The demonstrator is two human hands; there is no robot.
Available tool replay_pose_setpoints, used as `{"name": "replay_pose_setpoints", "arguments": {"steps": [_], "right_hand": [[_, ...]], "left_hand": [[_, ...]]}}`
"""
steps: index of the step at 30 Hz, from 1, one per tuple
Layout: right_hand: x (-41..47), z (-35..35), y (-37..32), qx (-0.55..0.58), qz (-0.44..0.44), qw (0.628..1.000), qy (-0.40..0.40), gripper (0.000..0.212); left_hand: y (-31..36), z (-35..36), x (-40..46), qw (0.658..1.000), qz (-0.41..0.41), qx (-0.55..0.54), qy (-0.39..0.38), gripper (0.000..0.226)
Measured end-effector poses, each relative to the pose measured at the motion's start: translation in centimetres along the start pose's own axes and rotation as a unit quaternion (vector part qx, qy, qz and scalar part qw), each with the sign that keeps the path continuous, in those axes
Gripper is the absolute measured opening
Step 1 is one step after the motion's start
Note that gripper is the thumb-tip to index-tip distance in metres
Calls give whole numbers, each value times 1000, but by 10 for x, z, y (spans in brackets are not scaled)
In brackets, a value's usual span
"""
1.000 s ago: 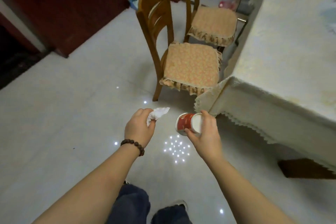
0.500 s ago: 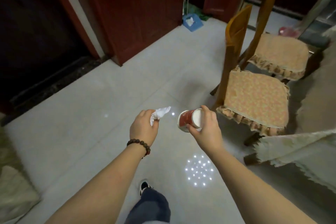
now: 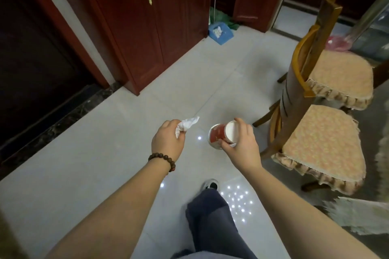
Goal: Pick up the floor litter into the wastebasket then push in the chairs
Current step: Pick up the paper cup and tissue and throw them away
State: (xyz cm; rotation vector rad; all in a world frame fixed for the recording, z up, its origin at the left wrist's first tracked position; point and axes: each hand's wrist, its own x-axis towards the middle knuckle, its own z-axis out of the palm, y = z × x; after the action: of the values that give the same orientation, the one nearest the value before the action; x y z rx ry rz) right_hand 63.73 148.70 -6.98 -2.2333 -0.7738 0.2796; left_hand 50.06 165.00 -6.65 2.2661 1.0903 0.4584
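The left hand (image 3: 168, 143) is curled around a crumpled white tissue (image 3: 187, 125). Its fingers squeeze the tissue, and one loose end sticks out past the thumb. A string of brown beads (image 3: 163, 161) sits on that wrist.

The right hand (image 3: 242, 147) holds a red and white paper cup (image 3: 221, 135). The cup lies on its side in the hand, with the thumb under it and the fingers over the top. Both hands are held up in the air above the floor (image 3: 105, 164), close to each other but not touching.

The floor is pale and shiny, with little spots of light on it. One leg in dark trousers (image 3: 210, 223) steps forward, and a shoe (image 3: 210, 185) shows at its end.

Far ahead, at the edge of the floor by the red wooden cupboard (image 3: 147, 27), sits a blue wastebasket (image 3: 221, 33). Some white paper is already inside it. It is well apart from the hands.

On the right stand two wooden chairs. The near chair (image 3: 320, 145) has a soft pad with a frill on its seat. The far chair (image 3: 336, 78) stands just behind it and has the same kind of pad. Both chairs are pulled out on the floor. A bit of white cloth with a lace edge (image 3: 357, 216) shows at the lower right corner.
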Motion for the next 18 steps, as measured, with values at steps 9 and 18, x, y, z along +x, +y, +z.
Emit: {"name": "replay_pose_setpoints", "arguments": {"steps": [9,18], "right_hand": [[236,12,15,32,27,998,36,74],[450,-25,24,16,51,994,93,72]], "left_hand": [[39,62,233,999,31,10,-28,18],[121,112,445,996,64,-6,-58,17]]}}
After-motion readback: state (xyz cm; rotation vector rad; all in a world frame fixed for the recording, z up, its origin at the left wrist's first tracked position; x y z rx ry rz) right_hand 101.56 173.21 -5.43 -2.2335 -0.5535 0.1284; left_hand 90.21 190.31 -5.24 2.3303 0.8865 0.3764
